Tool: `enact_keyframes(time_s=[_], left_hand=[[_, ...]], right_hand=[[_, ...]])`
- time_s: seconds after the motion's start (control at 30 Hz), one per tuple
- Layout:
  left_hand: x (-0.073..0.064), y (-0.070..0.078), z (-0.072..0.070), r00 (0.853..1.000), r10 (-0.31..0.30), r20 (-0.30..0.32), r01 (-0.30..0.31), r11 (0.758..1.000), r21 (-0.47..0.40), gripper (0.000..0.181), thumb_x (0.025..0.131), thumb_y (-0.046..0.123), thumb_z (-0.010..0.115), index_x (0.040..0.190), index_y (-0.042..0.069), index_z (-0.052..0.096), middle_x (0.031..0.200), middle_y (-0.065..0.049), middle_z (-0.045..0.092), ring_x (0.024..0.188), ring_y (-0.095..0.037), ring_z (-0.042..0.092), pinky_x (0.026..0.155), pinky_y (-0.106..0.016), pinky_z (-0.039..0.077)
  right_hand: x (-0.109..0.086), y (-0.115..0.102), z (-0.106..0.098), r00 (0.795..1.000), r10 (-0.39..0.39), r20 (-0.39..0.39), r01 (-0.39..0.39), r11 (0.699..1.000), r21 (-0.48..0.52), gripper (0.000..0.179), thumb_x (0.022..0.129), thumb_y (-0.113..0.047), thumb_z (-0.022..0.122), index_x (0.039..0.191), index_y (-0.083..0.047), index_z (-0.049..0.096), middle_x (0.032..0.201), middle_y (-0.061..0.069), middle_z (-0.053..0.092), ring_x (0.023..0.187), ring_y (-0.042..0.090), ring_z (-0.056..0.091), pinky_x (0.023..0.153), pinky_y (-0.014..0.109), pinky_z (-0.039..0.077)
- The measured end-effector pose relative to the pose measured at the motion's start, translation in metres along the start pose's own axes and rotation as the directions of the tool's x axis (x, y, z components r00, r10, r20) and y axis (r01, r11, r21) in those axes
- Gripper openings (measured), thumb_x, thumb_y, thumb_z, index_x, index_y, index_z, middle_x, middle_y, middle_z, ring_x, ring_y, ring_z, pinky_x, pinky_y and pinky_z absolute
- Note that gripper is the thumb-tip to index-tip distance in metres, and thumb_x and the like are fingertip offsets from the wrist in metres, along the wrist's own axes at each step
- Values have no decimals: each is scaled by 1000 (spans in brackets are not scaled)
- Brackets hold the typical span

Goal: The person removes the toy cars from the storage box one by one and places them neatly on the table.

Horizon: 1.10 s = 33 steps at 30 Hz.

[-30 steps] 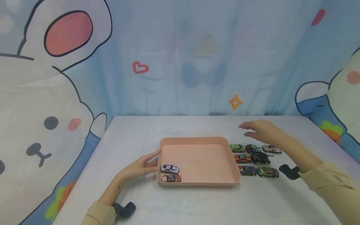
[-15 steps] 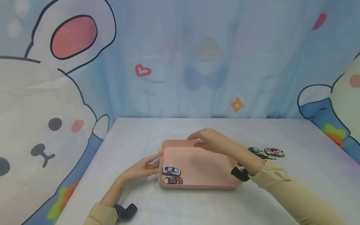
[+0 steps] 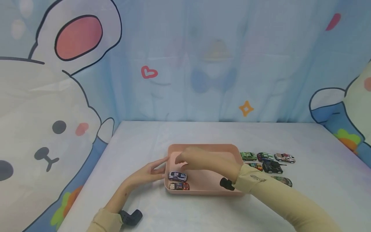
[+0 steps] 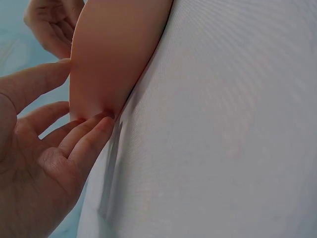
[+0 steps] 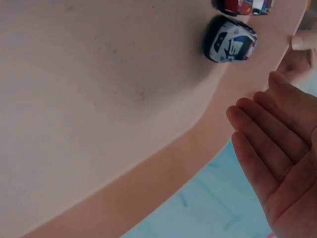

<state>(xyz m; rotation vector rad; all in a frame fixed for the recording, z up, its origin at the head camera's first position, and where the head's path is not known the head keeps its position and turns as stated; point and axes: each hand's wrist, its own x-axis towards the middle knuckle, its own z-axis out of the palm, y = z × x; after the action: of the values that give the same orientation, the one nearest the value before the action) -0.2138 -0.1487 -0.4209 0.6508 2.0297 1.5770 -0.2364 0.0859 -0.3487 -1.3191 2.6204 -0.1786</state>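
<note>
My left hand (image 3: 148, 172) touches the left side of the pink tray (image 3: 204, 193) with fairly straight fingers; in the left wrist view its fingertips rest against the tray's outer wall (image 4: 111, 44). Over the tray's left part hovers my right hand (image 3: 195, 158), its fingers relaxed and nothing held. Below it, in the front left corner, lie a white toy car with dark markings (image 3: 178, 176) and a red and dark toy truck (image 3: 179, 186). In the right wrist view the white car (image 5: 231, 42) stands apart from the fingertips (image 5: 237, 111).
Right of the tray are several toy cars, among them a green one (image 3: 248, 156), a white one (image 3: 285, 158) and a black toy tank (image 3: 272, 166). My right sleeve (image 3: 278, 199) partly covers that group. A patterned curtain (image 3: 214, 64) hangs behind the table.
My right hand has moved left from above the toy cars, across the tray, to above the white car. My left hand stays at the tray's side, and the view has shifted slightly.
</note>
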Motion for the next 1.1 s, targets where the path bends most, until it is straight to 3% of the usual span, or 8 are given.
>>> enact_keyframes(time_s=[0.27, 0.37, 0.53, 0.77, 1.1], left_hand=[[1, 1, 0, 1000, 14, 19, -14, 1000, -3, 66, 94, 13, 58, 149, 11, 23, 154, -12, 14, 134, -28, 29, 108, -47, 22], [1, 2, 0, 1000, 14, 16, -14, 1000, 1, 66, 94, 13, 58, 149, 10, 23, 154, -11, 13, 133, -28, 29, 108, -47, 23], [1, 4, 0, 1000, 10, 5, -10, 1000, 6, 66, 93, 13, 59, 149, 10, 23, 154, -12, 14, 133, -29, 30, 107, -47, 23], [2, 2, -2, 1000, 22, 16, -22, 1000, -2, 66, 93, 12, 59, 149, 10, 23, 154, -12, 12, 134, -28, 29, 107, -45, 24], [1, 0, 0, 1000, 18, 12, -18, 1000, -1, 67, 93, 10, 58, 149, 8, 22, 154, -12, 13, 133, -29, 29, 108, -46, 23]], right_hand=[[15, -12, 9, 989, 67, 129, -65, 998, -18, 12, 86, -25, 69, 93, -15, 70, 77, -15, 61, 67, 4, 51, 63, 20, 45], [16, -14, 13, 989, 84, 119, -80, 996, -33, 11, 84, -24, 72, 90, -15, 70, 69, -15, 55, 61, 4, 44, 56, 18, 39], [17, -18, 18, 990, 107, 89, -97, 990, -104, 17, 80, -27, 75, 74, -18, 62, 54, -11, 41, 52, 6, 32, 48, 19, 26], [18, -22, 19, 987, 148, 61, -138, 979, -152, 17, 75, -27, 79, 78, -18, 65, 64, -13, 52, 61, 5, 44, 59, 20, 40], [10, -5, 13, 986, 155, 58, -145, 977, -154, 15, 77, -10, 76, 81, -16, 63, 69, -11, 53, 63, 9, 44, 61, 23, 41]])
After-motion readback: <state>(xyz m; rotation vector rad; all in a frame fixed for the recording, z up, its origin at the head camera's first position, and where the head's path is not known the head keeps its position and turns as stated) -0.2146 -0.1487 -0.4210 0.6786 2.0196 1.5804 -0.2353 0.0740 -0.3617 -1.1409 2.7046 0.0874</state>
